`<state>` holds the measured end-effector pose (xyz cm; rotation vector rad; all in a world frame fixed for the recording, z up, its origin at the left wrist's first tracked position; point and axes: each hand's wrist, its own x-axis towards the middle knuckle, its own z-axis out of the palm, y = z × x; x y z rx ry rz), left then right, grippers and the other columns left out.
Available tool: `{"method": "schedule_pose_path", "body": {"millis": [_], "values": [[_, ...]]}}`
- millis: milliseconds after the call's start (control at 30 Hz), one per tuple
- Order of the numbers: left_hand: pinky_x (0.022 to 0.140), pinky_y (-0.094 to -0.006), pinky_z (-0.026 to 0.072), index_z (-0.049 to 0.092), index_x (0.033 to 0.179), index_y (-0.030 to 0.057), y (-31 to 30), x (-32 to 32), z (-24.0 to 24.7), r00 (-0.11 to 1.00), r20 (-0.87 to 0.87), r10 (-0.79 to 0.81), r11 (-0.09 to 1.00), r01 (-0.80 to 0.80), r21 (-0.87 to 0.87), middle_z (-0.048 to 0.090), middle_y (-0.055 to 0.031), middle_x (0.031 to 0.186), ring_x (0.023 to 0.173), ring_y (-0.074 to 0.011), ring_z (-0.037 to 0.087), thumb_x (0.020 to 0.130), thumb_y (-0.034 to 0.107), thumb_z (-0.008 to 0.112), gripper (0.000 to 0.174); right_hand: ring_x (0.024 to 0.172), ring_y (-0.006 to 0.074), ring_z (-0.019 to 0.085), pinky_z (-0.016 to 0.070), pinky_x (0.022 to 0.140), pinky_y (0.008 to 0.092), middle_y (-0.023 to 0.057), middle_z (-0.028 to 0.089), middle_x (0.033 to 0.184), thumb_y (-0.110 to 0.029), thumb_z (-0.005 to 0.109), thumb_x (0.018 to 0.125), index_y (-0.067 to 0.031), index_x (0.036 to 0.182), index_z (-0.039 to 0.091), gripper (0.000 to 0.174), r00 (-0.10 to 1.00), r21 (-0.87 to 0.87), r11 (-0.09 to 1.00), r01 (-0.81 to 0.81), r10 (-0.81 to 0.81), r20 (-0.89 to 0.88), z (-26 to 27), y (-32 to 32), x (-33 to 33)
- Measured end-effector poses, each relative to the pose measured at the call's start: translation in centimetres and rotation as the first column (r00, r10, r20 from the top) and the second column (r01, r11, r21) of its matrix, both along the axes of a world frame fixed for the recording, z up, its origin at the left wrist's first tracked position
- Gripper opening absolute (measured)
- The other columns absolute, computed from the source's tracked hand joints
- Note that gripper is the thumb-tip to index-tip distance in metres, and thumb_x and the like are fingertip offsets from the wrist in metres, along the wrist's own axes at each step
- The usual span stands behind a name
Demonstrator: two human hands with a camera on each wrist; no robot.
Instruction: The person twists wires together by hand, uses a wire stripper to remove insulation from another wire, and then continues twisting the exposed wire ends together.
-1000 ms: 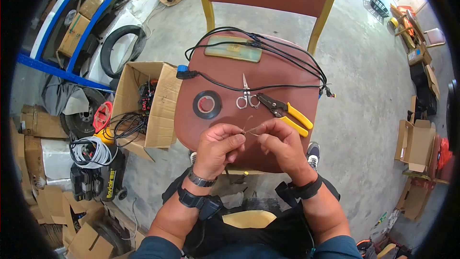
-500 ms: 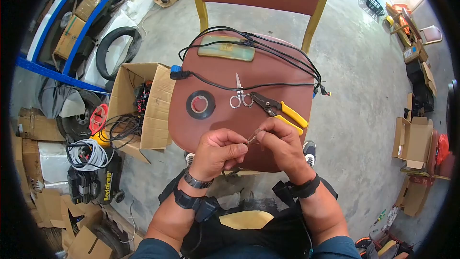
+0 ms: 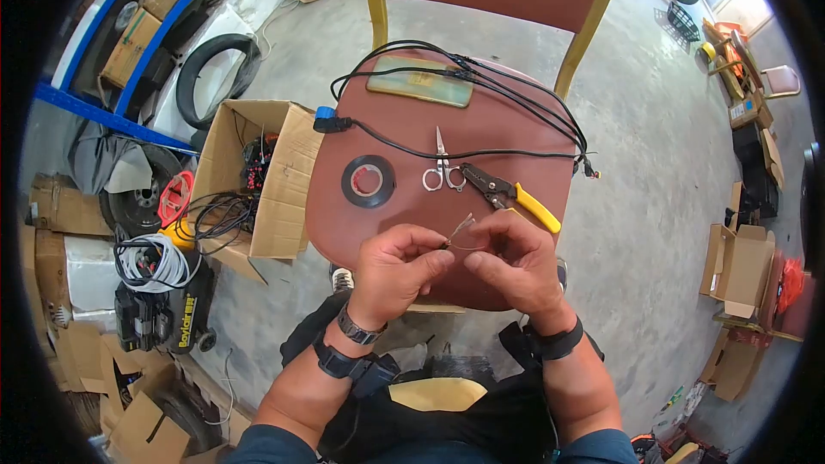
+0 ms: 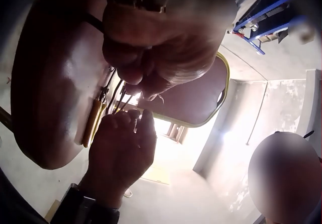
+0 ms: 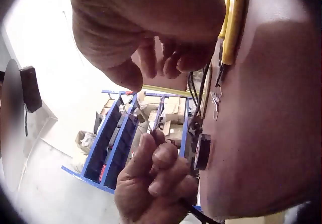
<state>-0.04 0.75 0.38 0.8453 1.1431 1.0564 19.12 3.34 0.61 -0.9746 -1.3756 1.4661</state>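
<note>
Over the near edge of a brown chair seat (image 3: 404, 215), both hands work on a thin wire (image 3: 462, 228). My left hand (image 3: 404, 262) pinches one end of it between thumb and forefinger. My right hand (image 3: 507, 259) pinches the other end, and a frayed strand sticks up between the two. In the left wrist view the left hand (image 4: 161, 38) fills the top and the right hand (image 4: 123, 143) is below. The right wrist view has the right hand (image 5: 151, 28) above the left hand (image 5: 156, 178).
On the seat lie a roll of black tape (image 3: 370, 181), small scissors (image 3: 440, 170), yellow-handled pliers (image 3: 516, 196), a black cable (image 3: 481, 90) and a flat greenish case (image 3: 419, 82). An open cardboard box (image 3: 253, 176) stands left of the chair, on concrete floor.
The hands drew slightly apart and shifted along the wire; the frayed strand now stands up between them. The view moved a little.
</note>
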Motion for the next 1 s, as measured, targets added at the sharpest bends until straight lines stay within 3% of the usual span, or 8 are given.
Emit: {"method": "schedule_pose_path", "body": {"millis": [167, 267, 300, 400, 500, 800, 900, 1000], "values": [[0.045, -0.0185, 0.0413, 0.064, 0.099, -0.0014, 0.1, -0.2, 0.1, 0.999, -0.031, -0.027, 1.000, 0.027, 0.003, 0.066, -0.0061, 0.074, 0.053, -0.0063, 0.055, 0.084, 0.002, 0.071, 0.017, 0.084, 0.0109, 0.059, 0.0458, 0.073, 0.0238, 0.0035, 0.063, 0.095, 0.000, 0.067, 0.082, 0.0004, 0.105, 0.064, 0.023, 0.994, 0.145, 0.985, -0.096, 0.087, 0.072, -0.5, 0.4, 0.9], [0.045, -0.0184, 0.0410, 0.065, 0.097, -0.0015, 0.4, -0.7, 0.5, 0.996, -0.072, -0.056, 0.998, 0.054, -0.031, 0.066, -0.0055, 0.074, 0.054, -0.0059, 0.055, 0.084, 0.002, 0.070, 0.015, 0.086, 0.0125, 0.059, 0.0464, 0.073, 0.0247, 0.0060, 0.063, 0.097, -0.001, 0.068, 0.082, 0.0007, 0.106, 0.064, 0.025, 0.988, -0.040, 0.994, 0.106, -0.109, -0.108, 0.1, 0.6, 0.6], [0.046, -0.0183, 0.0409, 0.065, 0.097, -0.0014, 0.4, -0.8, 0.4, 0.994, -0.062, -0.093, 0.995, 0.091, -0.041, 0.066, -0.0054, 0.073, 0.054, -0.0058, 0.054, 0.084, 0.003, 0.070, 0.014, 0.090, 0.0132, 0.059, 0.0481, 0.075, 0.0259, 0.0065, 0.062, 0.097, 0.000, 0.067, 0.083, 0.0018, 0.107, 0.064, 0.025, 0.995, 0.144, 0.985, 0.095, -0.100, 0.027, 0.2, 1.0, 0.8], [0.046, -0.0182, 0.0409, 0.066, 0.095, -0.0007, 0.3, -0.7, 0.6, 0.983, -0.038, -0.179, 0.982, 0.176, -0.072, 0.066, -0.0052, 0.073, 0.054, -0.0059, 0.054, 0.085, 0.004, 0.070, 0.012, 0.089, 0.0141, 0.061, 0.0498, 0.076, 0.0262, 0.0058, 0.061, 0.092, 0.001, 0.064, 0.085, 0.0030, 0.106, 0.063, 0.021, 0.999, 0.121, 0.992, -0.016, 0.020, -0.027, 0.8, 1.0, 0.5], [0.047, -0.0187, 0.0410, 0.067, 0.096, 0.0000, 0.2, -0.8, 0.4, 0.974, -0.001, -0.227, 0.970, 0.226, -0.089, 0.066, -0.0051, 0.074, 0.055, -0.0059, 0.054, 0.085, 0.006, 0.070, 0.013, 0.086, 0.0141, 0.062, 0.0509, 0.075, 0.0258, 0.0053, 0.061, 0.088, 0.001, 0.063, 0.087, 0.0038, 0.101, 0.063, 0.014, 0.992, 0.116, 0.988, -0.102, 0.092, 0.089, -0.2, 0.9, 1.0], [0.048, -0.0184, 0.0385, 0.068, 0.100, 0.0006, -0.1, 0.1, 0.4, 0.983, -0.037, -0.180, 0.983, 0.180, -0.022, 0.065, -0.0024, 0.073, 0.056, -0.0050, 0.053, 0.086, 0.009, 0.071, 0.017, 0.084, 0.0105, 0.063, 0.0510, 0.078, 0.0253, 0.0043, 0.065, 0.090, -0.008, 0.061, 0.093, 0.0023, 0.094, 0.063, 0.010, 0.998, -0.175, 0.985, 0.003, -0.013, -0.055, -0.8, 0.6, 1.2], [0.048, -0.0182, 0.0376, 0.067, 0.100, 0.0005, 0.1, -0.4, 0.5, 0.987, -0.018, -0.161, 0.985, 0.160, -0.062, 0.064, -0.0018, 0.072, 0.056, -0.0050, 0.052, 0.086, 0.009, 0.071, 0.017, 0.087, 0.0107, 0.062, 0.0499, 0.080, 0.0256, 0.0049, 0.066, 0.092, -0.009, 0.062, 0.093, 0.0026, 0.096, 0.064, 0.012, 0.964, -0.314, 0.947, -0.070, -0.017, -0.266, 0.4, 0.7, 0.9], [0.047, -0.0184, 0.0366, 0.067, 0.099, 0.0004, 0.4, -0.9, 0.3, 0.990, 0.034, -0.136, 0.988, 0.138, -0.073, 0.062, -0.0013, 0.070, 0.055, -0.0050, 0.051, 0.086, 0.010, 0.071, 0.016, 0.088, 0.0109, 0.061, 0.0491, 0.080, 0.0261, 0.0048, 0.067, 0.092, -0.010, 0.062, 0.093, 0.0025, 0.098, 0.065, 0.014, 0.992, -0.135, 0.988, -0.071, 0.056, -0.111, 0.1, 0.8, 0.9]]}}
